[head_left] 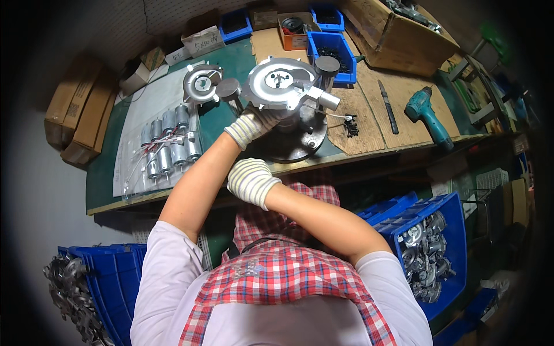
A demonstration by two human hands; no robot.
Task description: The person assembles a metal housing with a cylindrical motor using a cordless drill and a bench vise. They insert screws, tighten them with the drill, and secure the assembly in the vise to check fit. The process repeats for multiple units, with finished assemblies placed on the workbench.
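A round silver metal blower housing (259, 89) with a short outlet pipe sits raised over a dark round fixture base (294, 147) at the bench's front edge. My left hand (254, 125), in a striped knit glove, reaches under the housing's near rim. Its fingers look curled, but the housing covers what they hold. Close below the bench edge is my gloved right hand (251, 180), its back toward me and its fingers turned out of sight. A second open housing (203, 83) lies to the left, beside a round-topped metal post (228, 89). A similar post (327, 64) rises behind the outlet.
Several small motors (167, 161) with wires lie in plastic at left. Loose black screws (351, 126), a knife-like tool (388, 106) and a teal power drill (427, 115) are at right. Blue bins (332, 52) stand behind. Blue crates (456, 230) of metal parts flank me.
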